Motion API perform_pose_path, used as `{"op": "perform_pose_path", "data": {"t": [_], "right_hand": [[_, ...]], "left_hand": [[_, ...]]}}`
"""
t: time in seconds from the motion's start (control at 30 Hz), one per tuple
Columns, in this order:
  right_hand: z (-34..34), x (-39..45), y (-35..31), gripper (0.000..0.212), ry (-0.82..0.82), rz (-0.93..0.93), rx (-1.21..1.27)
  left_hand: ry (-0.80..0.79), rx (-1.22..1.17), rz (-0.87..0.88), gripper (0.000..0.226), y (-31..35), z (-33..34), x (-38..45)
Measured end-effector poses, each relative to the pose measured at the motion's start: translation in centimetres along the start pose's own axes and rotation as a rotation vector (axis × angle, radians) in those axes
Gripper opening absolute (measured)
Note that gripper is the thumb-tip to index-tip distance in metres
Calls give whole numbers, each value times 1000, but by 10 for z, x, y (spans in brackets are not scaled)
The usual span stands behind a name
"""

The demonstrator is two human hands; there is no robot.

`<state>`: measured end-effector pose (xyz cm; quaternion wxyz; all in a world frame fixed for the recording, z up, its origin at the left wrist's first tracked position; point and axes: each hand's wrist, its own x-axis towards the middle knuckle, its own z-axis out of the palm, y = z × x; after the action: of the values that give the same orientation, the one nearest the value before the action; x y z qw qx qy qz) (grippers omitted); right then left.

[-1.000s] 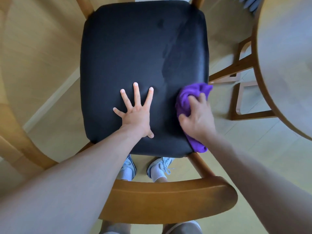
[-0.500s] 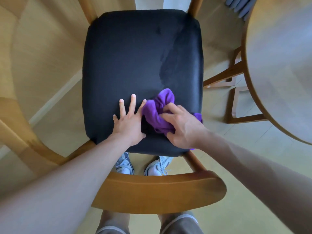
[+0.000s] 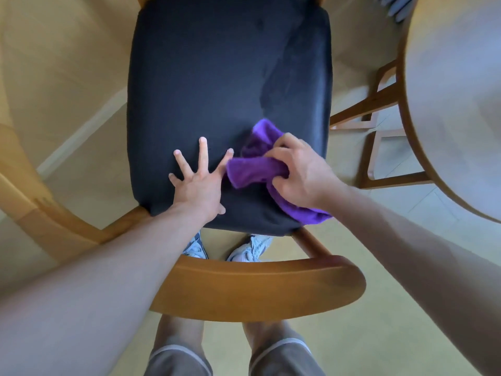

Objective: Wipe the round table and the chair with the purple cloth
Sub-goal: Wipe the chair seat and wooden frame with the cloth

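A wooden chair with a black padded seat (image 3: 206,77) stands right below me, its curved backrest (image 3: 254,286) nearest my legs. My right hand (image 3: 301,172) is shut on the bunched purple cloth (image 3: 252,169) and presses it onto the near right part of the seat. My left hand (image 3: 198,183) lies flat on the near middle of the seat, fingers spread, its forefinger touching the cloth. A darker damp streak runs up the seat's right side. The round wooden table (image 3: 455,104) fills the right edge of the view.
The table's wooden legs and base bars (image 3: 379,137) stand just right of the chair. Another curved wooden chair part (image 3: 32,202) sits at the left. Pale floor surrounds the chair, and my shoes (image 3: 249,251) show under the seat.
My right hand swept the cloth from the seat's right edge leftward to my left hand, then back slightly right. My left hand stayed on the seat, fingers spreading again.
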<state>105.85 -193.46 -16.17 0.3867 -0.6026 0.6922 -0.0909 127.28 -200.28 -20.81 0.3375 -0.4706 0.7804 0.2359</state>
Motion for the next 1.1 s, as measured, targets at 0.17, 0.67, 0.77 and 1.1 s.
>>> {"op": "perform_pose_path", "data": {"t": [0.17, 0.67, 0.77, 1.1], "right_hand": [[29, 7, -4, 31, -208, -49, -267], [35, -15, -31, 37, -520, -451, -713], [49, -19, -28, 32, -652, -404, -820], [23, -30, -26, 31, -889, -156, -904]], "left_hand": [[2, -8, -13, 138, 0, 4, 1], [58, 35, -15, 131, 5, 9, 0], [42, 22, -18, 133, 4, 9, 1], [31, 24, -21, 141, 6, 8, 0]]}}
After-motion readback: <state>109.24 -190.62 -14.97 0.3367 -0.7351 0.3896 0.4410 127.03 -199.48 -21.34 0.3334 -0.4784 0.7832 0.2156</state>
